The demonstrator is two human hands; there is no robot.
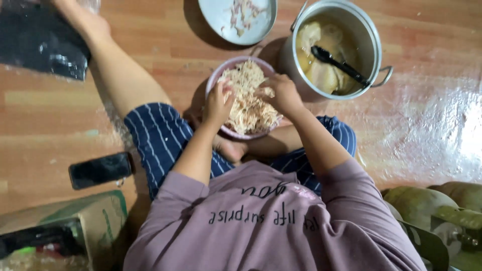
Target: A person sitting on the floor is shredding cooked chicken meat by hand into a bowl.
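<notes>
Glossy wood-look floor (427, 125), shiny metal pot (369, 35), smooth pink plastic bowl (217, 78), stringy shredded meat (248, 100)

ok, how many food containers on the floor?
3: a pink bowl of shredded meat under both hands, a metal pot with a black ladle to its right, a grey plate above. Others may sit outside the view.
</notes>
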